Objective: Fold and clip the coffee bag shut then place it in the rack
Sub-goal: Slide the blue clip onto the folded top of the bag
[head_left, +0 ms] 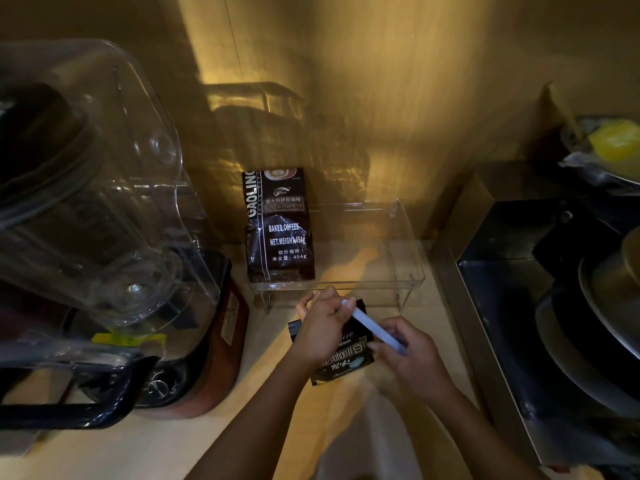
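Hands (320, 329) (412, 355) grip glossy coffee bag (341, 362), slim pale clip (374, 327).

The small black coffee bag with white lettering (341, 358) is largely hidden: the left hand (322, 329) covers its upper left part, and the right hand (412, 356) hides its edge at three o'clock. Only scraps of its print can be read. The pale blue plastic clip bar (372, 325) has both ends buried under fingers, so whether it is clamped onto the bag cannot be told. At nine o'clock, the big clear plastic blender jar (104, 188) is cut off by the picture's left edge. At three o'clock, stacked grey metal pans (588, 327) run off the right edge, dim and indistinct.
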The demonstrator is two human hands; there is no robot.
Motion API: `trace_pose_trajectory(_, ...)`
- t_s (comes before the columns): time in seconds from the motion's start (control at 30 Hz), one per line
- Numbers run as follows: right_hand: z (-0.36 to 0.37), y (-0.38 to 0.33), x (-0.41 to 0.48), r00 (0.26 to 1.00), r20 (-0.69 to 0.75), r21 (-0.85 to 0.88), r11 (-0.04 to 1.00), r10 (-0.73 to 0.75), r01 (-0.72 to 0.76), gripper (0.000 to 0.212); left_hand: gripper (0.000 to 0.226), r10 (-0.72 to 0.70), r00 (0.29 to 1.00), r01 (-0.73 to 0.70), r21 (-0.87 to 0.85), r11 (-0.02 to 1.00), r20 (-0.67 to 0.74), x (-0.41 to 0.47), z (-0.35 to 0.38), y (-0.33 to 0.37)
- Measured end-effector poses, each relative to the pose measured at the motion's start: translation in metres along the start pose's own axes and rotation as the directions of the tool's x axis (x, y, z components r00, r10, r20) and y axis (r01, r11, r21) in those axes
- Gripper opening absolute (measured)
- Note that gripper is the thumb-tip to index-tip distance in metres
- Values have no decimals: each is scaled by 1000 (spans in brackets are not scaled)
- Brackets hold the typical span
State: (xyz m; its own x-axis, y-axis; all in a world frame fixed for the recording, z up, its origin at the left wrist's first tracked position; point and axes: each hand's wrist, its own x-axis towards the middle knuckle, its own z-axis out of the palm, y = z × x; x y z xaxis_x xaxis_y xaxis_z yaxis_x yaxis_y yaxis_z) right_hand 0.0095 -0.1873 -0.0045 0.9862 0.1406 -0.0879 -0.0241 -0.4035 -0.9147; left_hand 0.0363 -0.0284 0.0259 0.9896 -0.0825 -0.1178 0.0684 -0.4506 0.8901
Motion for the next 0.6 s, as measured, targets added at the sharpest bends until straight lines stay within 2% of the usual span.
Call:
trace_pose_trajectory(0.07,2,-1,-3,992,-64,-113,989,-107,99,17,44,-47,999,45,-92,995,-18,1,-2,1)
trace_pose_trajectory(0.17,3,-1,-5,951,-118,-242,937,-285,251,20,47,-125,992,115,-238,965,-31,1,-6,2)
trace_pose_trajectory(0.33,-2,-1,-3,911,-156,-273,903,-382,332,20,47,-121,993,113,-251,961,-15,-2,-7,8)
trace_pose_trajectory(0.43,-3,2,-4,907,-187,-234,914,-377,332,22,50,-102,995,97,-233,968,-9,-3,-6,6)
trace_pose_trajectory(0.5,-5,5,-5,932,-198,-128,951,-303,282,26,49,-79,997,78,-207,975,6,-4,-7,4)
trace_pose_trajectory(0.57,-10,5,-5,983,-82,14,986,-165,167,29,44,-70,997,72,-147,987,15,-3,-10,3)
trace_pose_trajectory(0.6,-13,5,-3,994,5,56,993,-105,104,23,43,-68,998,70,-119,990,19,-2,-10,4)
